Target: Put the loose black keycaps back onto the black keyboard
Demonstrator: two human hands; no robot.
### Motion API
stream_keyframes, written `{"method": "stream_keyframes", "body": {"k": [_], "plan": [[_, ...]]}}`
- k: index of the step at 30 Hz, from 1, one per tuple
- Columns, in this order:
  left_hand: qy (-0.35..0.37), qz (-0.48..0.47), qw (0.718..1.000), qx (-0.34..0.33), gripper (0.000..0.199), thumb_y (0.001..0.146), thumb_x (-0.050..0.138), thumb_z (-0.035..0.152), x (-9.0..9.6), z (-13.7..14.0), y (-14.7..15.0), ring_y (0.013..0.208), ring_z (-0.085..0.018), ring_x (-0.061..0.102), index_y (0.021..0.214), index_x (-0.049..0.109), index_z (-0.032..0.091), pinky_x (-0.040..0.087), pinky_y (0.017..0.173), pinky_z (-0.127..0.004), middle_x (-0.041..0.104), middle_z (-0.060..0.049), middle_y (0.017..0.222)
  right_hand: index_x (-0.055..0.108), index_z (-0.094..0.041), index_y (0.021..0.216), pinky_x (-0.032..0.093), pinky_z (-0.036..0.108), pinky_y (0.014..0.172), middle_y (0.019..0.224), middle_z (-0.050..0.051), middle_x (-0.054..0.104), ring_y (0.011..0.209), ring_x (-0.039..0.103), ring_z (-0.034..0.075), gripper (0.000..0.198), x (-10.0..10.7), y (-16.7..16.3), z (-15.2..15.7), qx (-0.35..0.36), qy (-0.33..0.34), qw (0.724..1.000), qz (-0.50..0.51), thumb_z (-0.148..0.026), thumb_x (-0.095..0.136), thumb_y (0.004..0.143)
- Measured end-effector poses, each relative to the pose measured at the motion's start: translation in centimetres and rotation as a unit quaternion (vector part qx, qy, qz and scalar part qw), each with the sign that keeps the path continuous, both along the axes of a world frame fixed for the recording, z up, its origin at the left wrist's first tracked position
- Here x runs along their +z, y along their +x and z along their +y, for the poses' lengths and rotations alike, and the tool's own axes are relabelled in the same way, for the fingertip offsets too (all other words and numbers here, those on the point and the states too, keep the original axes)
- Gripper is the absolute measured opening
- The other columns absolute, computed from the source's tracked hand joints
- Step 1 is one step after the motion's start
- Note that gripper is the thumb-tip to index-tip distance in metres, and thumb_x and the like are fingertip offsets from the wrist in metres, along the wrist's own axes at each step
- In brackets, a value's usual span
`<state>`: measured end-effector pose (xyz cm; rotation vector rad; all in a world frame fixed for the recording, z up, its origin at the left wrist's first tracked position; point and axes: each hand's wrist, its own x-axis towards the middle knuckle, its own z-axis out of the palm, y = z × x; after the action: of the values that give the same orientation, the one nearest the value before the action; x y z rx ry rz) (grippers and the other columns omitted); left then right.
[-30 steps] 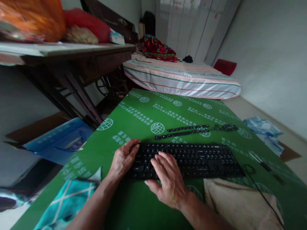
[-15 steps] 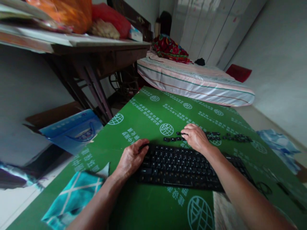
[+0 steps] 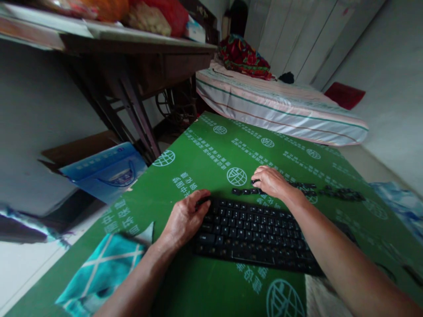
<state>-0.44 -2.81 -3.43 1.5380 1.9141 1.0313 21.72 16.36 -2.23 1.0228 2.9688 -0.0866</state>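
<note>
Head view, the only one here: a black computer keyboard (image 3: pixel 254 226) is laid out across the centre and lower right of the frame, flat on a green printed tabletop (image 3: pixel 188 286). Its upper left corner is gripped by the left hand (image 3: pixel 187 215), thumb and fingers closed around the edge, so the rest of the board is stretched out to the right of that hand.

The right hand (image 3: pixel 271 181) is held beyond the keyboard's top edge, a bit right of centre, fingers curled in. A small black keycap (image 3: pixel 254 181) is touched right at its fingertips; whether it's been properly pinched or lifted can't be told. A near row of keycaps (image 3: pixel 245 191) is seen just below those fingers, partly covered by the hand, and a loose cluster of keycaps (image 3: pixel 342 193) is scattered farther right, past the wrist. Part of the keyboard's right side is blocked by the right forearm.

Also spotted: a teal checked cloth (image 3: pixel 105 264) at lower left, plus a beige cloth (image 3: pixel 319 297) at the bottom, partly hidden by the forearm.
</note>
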Motion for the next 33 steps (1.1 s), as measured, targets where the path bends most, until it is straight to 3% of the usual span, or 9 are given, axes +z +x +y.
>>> {"method": "stream_keyframes", "body": {"k": [10, 13, 16, 22, 33], "plan": [[-0.006, -0.005, 1.000, -0.001, 0.037, 0.082, 0.049, 0.038, 0.4, -0.2, 0.4, 0.097, -0.023, 0.068, 0.108, 0.064, 0.018, 0.053, 0.090, -0.037, 0.072, -0.007, 0.107, 0.069, -0.018, 0.075, 0.047, 0.035, 0.088, 0.094, 0.008, 0.068, 0.099, 0.059, 0.021, 0.004, 0.6, 0.0, -0.2, 0.016, 0.008, 0.998, 0.059, -0.016, 0.067, 0.078], [-0.009, -0.016, 1.000, -0.001, 0.035, 0.081, 0.050, 0.036, 0.5, -0.3, 0.3, 0.099, -0.023, 0.067, 0.109, 0.063, 0.018, 0.053, 0.090, -0.037, 0.072, -0.007, 0.108, 0.069, -0.018, 0.083, 0.045, 0.041, 0.098, 0.106, 0.008, 0.067, 0.111, 0.056, 0.023, 0.005, 1.5, 0.1, -2.8, 0.036, 0.014, 0.993, 0.111, -0.018, 0.065, 0.080], [-0.016, -0.012, 1.000, 0.003, 0.036, 0.079, 0.052, 0.033, 0.5, -0.5, 0.0, 0.101, -0.023, 0.067, 0.109, 0.063, 0.017, 0.052, 0.093, -0.038, 0.071, -0.007, 0.108, 0.069, -0.019, 0.086, 0.044, 0.045, 0.102, 0.113, 0.008, 0.066, 0.119, 0.053, 0.024, 0.007, 2.1, 0.2, -7.5, 0.084, 0.010, 0.975, 0.205, -0.020, 0.063, 0.083], [-0.023, -0.014, 1.000, 0.003, 0.038, 0.076, 0.057, 0.029, 0.7, -0.7, -0.5, 0.100, -0.024, 0.067, 0.111, 0.062, 0.015, 0.053, 0.092, -0.038, 0.071, -0.009, 0.108, 0.066, -0.017, 0.088, 0.045, 0.048, 0.105, 0.120, 0.011, 0.064, 0.126, 0.048, 0.024, 0.010, 1.5, 0.0, -15.2, 0.098, -0.005, 0.972, 0.212, -0.016, 0.056, 0.087], [-0.040, 0.047, 0.998, -0.025, 0.043, 0.078, 0.059, 0.030, 0.7, -1.2, -0.1, 0.104, -0.024, 0.065, 0.119, 0.061, 0.017, 0.050, 0.094, -0.035, 0.067, -0.008, 0.118, 0.067, -0.015, 0.086, 0.046, 0.048, 0.102, 0.122, 0.015, 0.062, 0.128, 0.047, 0.027, 0.013, 0.1, -0.3, -17.8, 0.088, 0.057, 0.980, 0.168, -0.016, 0.054, 0.088]]}}
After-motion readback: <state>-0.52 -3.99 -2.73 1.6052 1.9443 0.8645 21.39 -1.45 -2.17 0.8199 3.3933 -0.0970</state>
